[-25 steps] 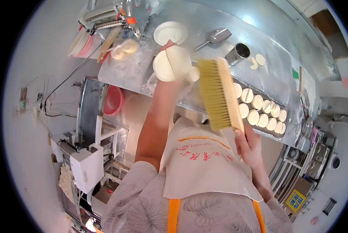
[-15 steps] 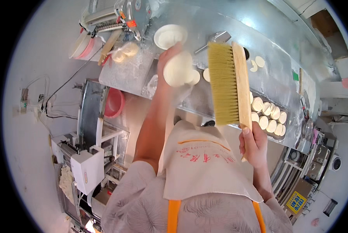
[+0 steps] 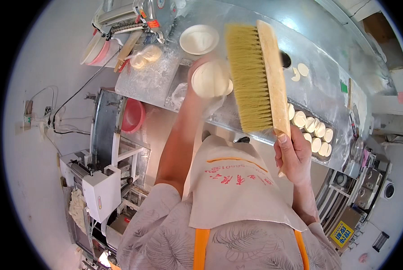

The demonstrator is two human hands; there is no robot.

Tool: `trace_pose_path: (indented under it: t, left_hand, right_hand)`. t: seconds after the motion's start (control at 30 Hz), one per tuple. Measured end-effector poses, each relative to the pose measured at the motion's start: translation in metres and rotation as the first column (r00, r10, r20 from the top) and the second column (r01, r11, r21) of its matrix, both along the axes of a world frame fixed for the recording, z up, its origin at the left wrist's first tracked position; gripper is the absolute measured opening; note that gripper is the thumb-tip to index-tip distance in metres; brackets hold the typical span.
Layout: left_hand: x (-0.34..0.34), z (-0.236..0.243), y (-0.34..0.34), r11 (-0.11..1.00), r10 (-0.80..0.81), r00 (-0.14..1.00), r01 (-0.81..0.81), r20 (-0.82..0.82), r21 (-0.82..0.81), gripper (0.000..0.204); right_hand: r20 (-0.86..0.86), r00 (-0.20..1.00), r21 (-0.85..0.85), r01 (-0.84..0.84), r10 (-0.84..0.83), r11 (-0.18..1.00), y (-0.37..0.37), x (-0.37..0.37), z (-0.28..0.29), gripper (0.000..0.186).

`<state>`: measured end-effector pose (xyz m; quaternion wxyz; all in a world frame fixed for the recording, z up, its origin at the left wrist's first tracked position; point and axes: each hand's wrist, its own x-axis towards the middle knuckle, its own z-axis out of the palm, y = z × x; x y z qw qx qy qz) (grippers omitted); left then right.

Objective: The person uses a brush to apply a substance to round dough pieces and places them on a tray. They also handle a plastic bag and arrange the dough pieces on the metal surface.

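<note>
My left hand (image 3: 196,67), blurred, is closed round a pale dough disc (image 3: 209,80) held over the steel worktop (image 3: 143,84), just below a white bowl of flour (image 3: 199,38). A crumpled clear plastic bag (image 3: 179,94) lies under that hand. My right hand (image 3: 291,156) grips the wooden handle of a long brush (image 3: 273,76) with yellow bristles, raised over the bench and partly covering a steel cup (image 3: 285,59). Beside the brush, a dark tray holds several dough rounds (image 3: 319,128). Thin pale dough scraps (image 3: 303,69) lie farther back.
A roller machine (image 3: 120,18), wooden sticks (image 3: 128,49) and bagged dough (image 3: 149,55) occupy the bench's left end. A red basin (image 3: 133,116) sits below beside machinery (image 3: 100,193). More metal equipment (image 3: 366,193) stands at the lower right.
The brush has risen toward the back of the bench and now hides the scoop. My left hand has shifted slightly right with the dough disc.
</note>
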<state>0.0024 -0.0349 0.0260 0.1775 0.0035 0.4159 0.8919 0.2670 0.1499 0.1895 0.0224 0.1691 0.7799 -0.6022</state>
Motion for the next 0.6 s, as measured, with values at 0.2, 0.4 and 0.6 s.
trace_pose_path:
  t: [0.2, 0.4, 0.6]
  left_hand:
    - [0.01, 0.02, 0.001, 0.904, -0.037, 0.683, -0.289, -0.729, -0.317, 0.03]
    - [0.007, 0.014, 0.002, 0.995, 0.059, 0.944, -0.083, -0.325, -0.058, 0.039]
    - [-0.028, -0.038, -0.029, 0.895, -0.144, 0.989, 0.123, 0.017, 0.429, 0.036]
  right_hand:
    - [-0.003, 0.999, 0.023, -0.033, 0.034, 0.999, -0.006, -0.012, 0.002, 0.034]
    - [0.064, 0.986, 0.253, -0.165, 0.153, 0.953, -0.014, 0.003, -0.007, 0.031]
    - [0.18, 0.963, 0.222, -0.239, 0.201, 0.945, 0.004, 0.045, -0.015, 0.027]
